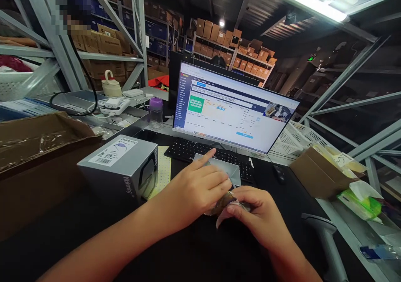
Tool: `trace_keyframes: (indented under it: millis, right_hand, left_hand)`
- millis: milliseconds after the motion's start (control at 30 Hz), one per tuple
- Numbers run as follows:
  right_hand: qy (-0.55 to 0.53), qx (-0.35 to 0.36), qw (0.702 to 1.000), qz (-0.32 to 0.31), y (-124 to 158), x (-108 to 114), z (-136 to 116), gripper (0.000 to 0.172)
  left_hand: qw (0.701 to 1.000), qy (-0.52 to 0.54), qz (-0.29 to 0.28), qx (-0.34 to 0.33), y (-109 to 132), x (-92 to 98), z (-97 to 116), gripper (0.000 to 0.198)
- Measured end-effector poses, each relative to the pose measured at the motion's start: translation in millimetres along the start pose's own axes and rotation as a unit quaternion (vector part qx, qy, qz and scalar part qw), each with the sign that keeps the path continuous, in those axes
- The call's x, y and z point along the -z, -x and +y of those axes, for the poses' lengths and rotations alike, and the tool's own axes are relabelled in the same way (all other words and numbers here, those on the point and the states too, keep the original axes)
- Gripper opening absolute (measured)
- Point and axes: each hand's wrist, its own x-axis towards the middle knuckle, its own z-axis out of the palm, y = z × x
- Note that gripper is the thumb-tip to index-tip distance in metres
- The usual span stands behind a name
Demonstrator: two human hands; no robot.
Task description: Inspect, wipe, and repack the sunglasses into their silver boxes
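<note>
Head view: between my left hand (202,186) and my right hand (265,207), over the bench (188,257), is a small crinkled packet (223,211). My right thumb and fingers pinch it near its serrated edge; my left index extends, and whether the other left fingers grip is hidden. I judge a light, close pinch best, keeping clear of the grey box (231,170) just beyond my fingers.

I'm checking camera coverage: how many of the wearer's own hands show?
2: the left hand, nearer the keyboard, and the right hand, pinching a packet, nearer the scanner.
</note>
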Motion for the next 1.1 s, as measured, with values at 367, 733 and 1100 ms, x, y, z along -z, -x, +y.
trace_keyframes:
  millis: [367,733,1100]
  right_hand:
    - [0.048,0.072,0.996,-0.03,-5.8,11.2,13.2,0.014]
    - [-0.061,0.036,0.986,0.148,-7.2,-6.2,9.9,0.021]
    - [-0.331,0.017,0.936,0.121,-16.3,-27.6,30.3,0.024]
  left_hand:
    - [1.0,0.014,-0.008,0.008,4.3,14.3,-16.2,0.024]
    - [0.989,-0.131,0.063,0.039,1.9,6.5,5.6,0.046]
    - [0.968,-0.135,-0.004,0.211,9.4,-33.8,31.2,0.073]
